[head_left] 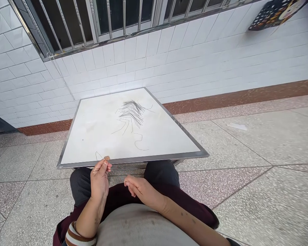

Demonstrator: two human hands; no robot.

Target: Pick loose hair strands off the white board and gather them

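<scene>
My left hand is raised at the near edge of the white tabletop, thumb and fingers pinched together. A thin dark strand, bent like fine wire, rises from the pinch. A small tan piece shows at the fingertips; I cannot tell whether it is tape on a finger or a separate thing. Over my lap, my right hand is closed with curled fingers; whatever may be in it is hidden. Farther back lies a loose pile of similar dark strands. One bent strand rests apart, nearer to me.
The white table has a grey metal rim and stands by a tiled wall. Above it is a barred window. A patterned bag hangs at upper right. A white scrap lies on the speckled floor.
</scene>
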